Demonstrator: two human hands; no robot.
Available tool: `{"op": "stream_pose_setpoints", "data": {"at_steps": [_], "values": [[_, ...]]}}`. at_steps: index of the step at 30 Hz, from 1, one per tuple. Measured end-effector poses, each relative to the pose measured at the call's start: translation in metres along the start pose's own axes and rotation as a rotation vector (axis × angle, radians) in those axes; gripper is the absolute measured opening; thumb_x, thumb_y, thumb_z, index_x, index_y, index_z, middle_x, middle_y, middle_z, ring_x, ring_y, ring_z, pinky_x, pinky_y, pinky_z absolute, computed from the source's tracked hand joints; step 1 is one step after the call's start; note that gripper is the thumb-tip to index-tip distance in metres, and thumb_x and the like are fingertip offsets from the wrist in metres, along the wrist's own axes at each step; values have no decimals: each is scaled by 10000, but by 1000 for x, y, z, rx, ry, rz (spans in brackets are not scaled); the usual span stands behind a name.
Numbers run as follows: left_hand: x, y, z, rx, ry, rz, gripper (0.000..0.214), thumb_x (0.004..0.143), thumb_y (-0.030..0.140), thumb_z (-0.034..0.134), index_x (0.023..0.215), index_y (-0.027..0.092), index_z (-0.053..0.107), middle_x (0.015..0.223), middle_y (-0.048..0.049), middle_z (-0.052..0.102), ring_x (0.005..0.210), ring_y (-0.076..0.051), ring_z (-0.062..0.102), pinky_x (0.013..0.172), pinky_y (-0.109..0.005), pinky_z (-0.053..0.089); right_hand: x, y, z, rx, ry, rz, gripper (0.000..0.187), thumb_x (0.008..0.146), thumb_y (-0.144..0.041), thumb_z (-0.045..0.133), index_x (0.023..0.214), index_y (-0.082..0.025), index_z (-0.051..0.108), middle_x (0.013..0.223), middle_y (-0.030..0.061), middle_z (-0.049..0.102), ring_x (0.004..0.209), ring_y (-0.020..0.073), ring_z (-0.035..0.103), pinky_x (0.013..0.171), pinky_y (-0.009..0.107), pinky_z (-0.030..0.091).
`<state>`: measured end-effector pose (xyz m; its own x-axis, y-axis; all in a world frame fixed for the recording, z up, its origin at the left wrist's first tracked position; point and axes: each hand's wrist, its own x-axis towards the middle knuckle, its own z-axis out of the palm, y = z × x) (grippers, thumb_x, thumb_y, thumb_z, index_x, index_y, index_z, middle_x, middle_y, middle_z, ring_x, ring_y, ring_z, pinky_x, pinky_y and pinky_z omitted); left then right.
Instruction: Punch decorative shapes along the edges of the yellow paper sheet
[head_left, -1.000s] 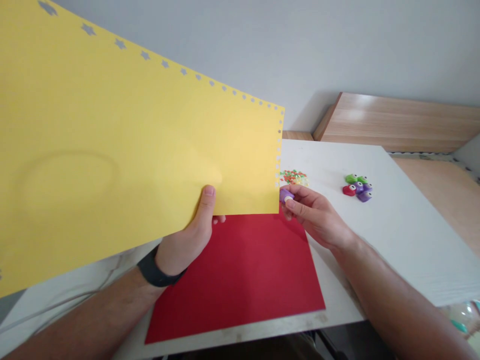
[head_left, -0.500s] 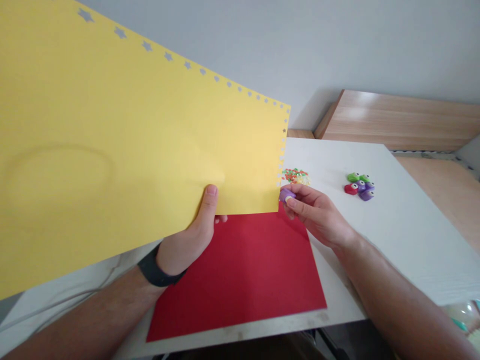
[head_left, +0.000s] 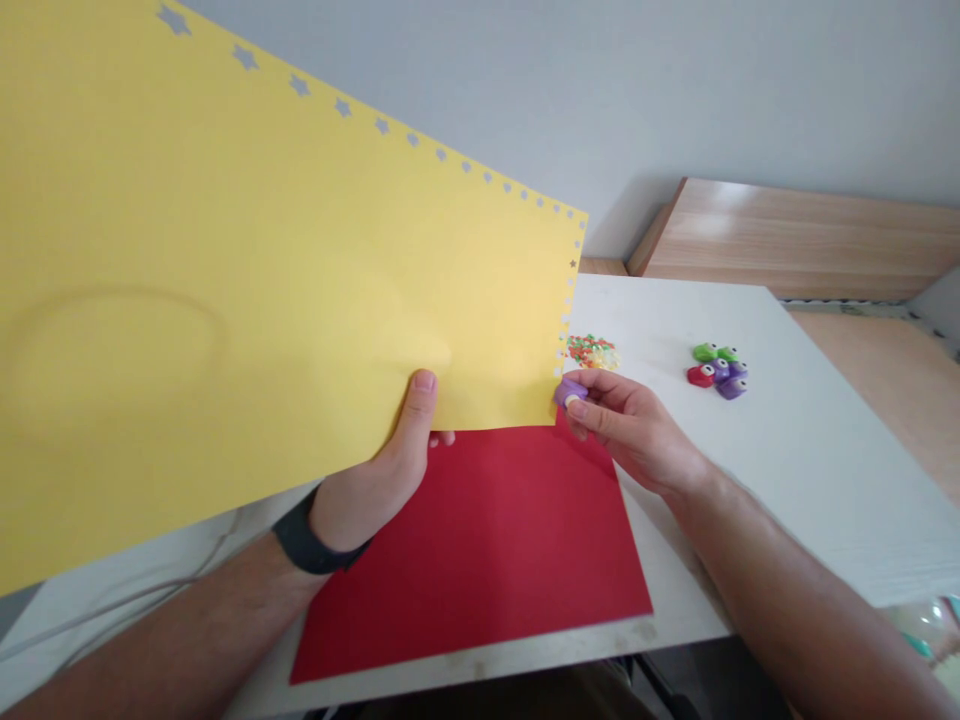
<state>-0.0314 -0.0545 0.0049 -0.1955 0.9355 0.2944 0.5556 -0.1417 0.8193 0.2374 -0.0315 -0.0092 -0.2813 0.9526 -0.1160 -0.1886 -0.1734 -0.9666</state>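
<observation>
A large yellow sheet of paper (head_left: 300,290) is held up in front of me, with star-shaped and other small holes punched along its top and right edges. My left hand (head_left: 397,450) grips its lower edge, thumb on the near face and fingers behind. Between the thumb and fingers of my right hand (head_left: 630,425) is a small purple craft punch (head_left: 571,394), which sits on the sheet's right edge near the lower corner. Below lies a red sheet of paper (head_left: 487,550) on the table.
Small paper cut-outs (head_left: 592,351) in red, green and pale yellow lie in a pile on the white table (head_left: 810,480). Several green, red and purple punches (head_left: 720,370) are grouped to the right. Cables (head_left: 142,600) run at left; a wooden board (head_left: 787,235) stands behind.
The purple punch has shifted slightly left, farther onto the edge of the yellow sheet. The sheet's upper right corner has moved a little to the right. My left hand stays nearly still.
</observation>
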Motion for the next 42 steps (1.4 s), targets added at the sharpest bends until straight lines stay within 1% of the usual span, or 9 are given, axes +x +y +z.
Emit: {"op": "stream_pose_setpoints", "data": {"at_steps": [5,7,11,18,23,26,31,37,42], "values": [[1,1,-1,-35,-33,-22,539,991,546,589,528,271,619,696,6,746,805,-195,752,1306,-424,365,0,-1,0,-30,16,6,336,832,-380,899,1107,-232,776,941,33,711,718,141,559,655,299,469],[1,1,-1,-33,-43,-24,533,993,541,587,534,273,621,683,10,741,788,-193,746,1303,-429,369,0,0,0,-28,9,19,335,836,-376,897,1111,-229,776,949,35,716,719,137,563,656,294,470],[1,0,-1,-25,-40,-18,522,980,552,595,534,280,624,719,12,764,832,-208,748,1303,-433,359,0,2,-1,-7,10,21,315,838,-345,902,1105,-227,783,944,26,717,729,128,568,665,278,467],[-1,-6,-1,-14,-41,6,464,962,506,634,553,286,643,758,35,785,875,-194,759,1315,-367,329,2,3,-3,13,1,-2,294,859,-308,893,1123,-232,789,938,7,719,723,98,564,666,243,457],[1,-2,-2,-14,-81,-8,483,987,499,585,558,284,633,678,35,744,784,-190,745,1276,-394,380,2,3,-1,9,-11,13,281,856,-307,897,1105,-231,791,926,5,720,717,92,569,665,239,460],[1,1,-2,-12,-83,-18,493,981,523,580,553,283,629,682,32,743,771,-190,740,1254,-401,404,2,3,-1,7,4,-3,291,856,-310,897,1115,-236,789,947,7,723,728,91,573,665,237,463],[0,0,-2,18,-82,16,514,975,555,582,539,285,627,737,30,771,846,-196,752,1276,-390,371,1,3,-1,12,10,-3,302,853,-311,898,1118,-229,779,946,7,719,739,96,576,674,241,470],[0,-1,-2,-9,-80,-24,490,972,511,598,541,281,627,710,39,764,830,-183,758,1313,-363,330,1,1,2,-4,-2,7,285,843,-300,905,1084,-222,774,949,8,731,774,102,607,728,251,494],[0,0,-2,-22,-64,-52,480,968,515,593,555,272,625,720,22,763,815,-193,755,1268,-403,409,0,1,3,-3,0,34,290,837,-304,910,1080,-221,773,979,18,750,806,116,636,738,260,500]]}}
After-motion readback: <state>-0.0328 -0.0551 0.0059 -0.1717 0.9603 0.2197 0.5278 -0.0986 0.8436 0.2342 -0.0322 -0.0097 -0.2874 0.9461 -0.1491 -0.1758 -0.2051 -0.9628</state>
